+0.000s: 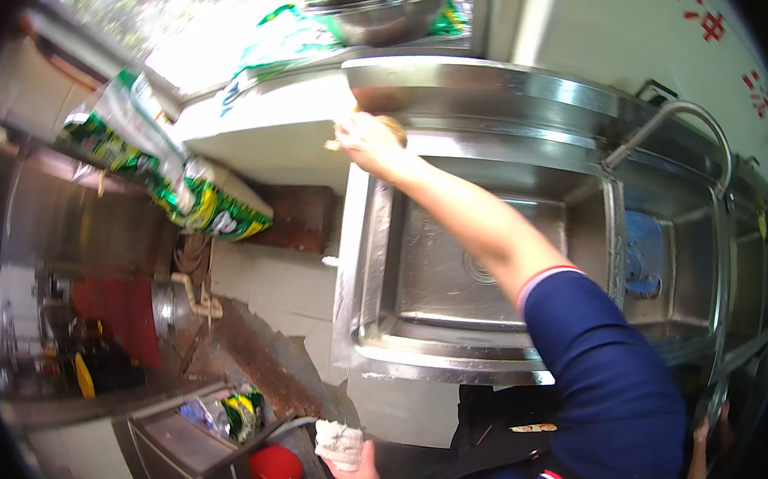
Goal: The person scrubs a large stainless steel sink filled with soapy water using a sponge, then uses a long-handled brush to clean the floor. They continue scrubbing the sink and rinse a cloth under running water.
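My right arm reaches over the left basin of a stainless steel sink. At the sink's back left corner, my right hand is closed around a tan-brown object, blurred and partly hidden by the fingers, so its kind cannot be told. A small pale piece of it sticks out on the left side of the hand. Low in the view, left of my body and in front of the sink, my left hand grips a folded whitish cloth. The cloth rises above the fingers, apart from the sink.
A curved faucet stands behind the basins; a blue object lies in the middle one. Metal bowls rest on the window sill. Green-and-yellow bags stand at left. A red container sits low left. A person's arm shows at right.
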`<move>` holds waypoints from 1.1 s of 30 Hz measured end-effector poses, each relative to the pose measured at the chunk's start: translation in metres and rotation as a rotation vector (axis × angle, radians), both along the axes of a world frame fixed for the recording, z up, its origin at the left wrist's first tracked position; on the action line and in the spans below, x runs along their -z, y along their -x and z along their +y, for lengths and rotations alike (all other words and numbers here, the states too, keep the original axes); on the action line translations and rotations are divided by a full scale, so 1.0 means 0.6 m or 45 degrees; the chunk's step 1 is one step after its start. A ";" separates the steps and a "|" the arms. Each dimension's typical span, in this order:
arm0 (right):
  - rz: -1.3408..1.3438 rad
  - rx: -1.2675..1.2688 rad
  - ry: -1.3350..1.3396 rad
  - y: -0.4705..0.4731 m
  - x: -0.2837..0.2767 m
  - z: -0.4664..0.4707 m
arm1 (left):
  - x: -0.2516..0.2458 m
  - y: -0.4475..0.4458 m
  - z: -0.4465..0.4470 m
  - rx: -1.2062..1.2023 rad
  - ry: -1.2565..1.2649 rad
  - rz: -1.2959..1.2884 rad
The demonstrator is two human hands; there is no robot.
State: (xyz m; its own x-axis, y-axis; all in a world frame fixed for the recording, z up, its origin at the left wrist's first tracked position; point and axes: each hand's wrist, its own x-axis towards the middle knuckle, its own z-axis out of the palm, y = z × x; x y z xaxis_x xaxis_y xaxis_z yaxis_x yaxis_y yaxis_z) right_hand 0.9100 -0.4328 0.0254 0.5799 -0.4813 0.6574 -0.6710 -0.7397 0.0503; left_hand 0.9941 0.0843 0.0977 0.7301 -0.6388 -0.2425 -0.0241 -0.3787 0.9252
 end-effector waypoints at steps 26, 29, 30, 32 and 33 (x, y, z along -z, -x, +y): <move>0.269 0.962 -0.506 0.619 -0.001 0.140 | -0.002 0.027 -0.123 0.538 0.178 -0.116; -0.056 0.990 -0.541 0.606 0.019 0.174 | 0.000 0.030 -0.116 0.442 0.022 0.084; 0.050 0.942 -0.490 0.604 0.020 0.193 | -0.002 0.032 -0.115 0.453 -0.004 0.090; 0.220 0.848 -0.479 0.597 0.013 0.239 | -0.009 0.036 -0.113 0.478 0.026 0.059; 0.260 0.802 -0.417 0.596 0.006 0.257 | -0.012 0.038 -0.113 0.471 0.037 0.094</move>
State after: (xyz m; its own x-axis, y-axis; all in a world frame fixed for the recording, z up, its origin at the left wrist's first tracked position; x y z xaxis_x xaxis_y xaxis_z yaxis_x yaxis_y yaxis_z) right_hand 0.5526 -0.2788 0.0220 0.2245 -0.9163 0.3316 -0.9744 -0.2162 0.0623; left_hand 0.9710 0.0164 0.1046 0.4300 -0.8634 -0.2638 -0.0874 -0.3306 0.9397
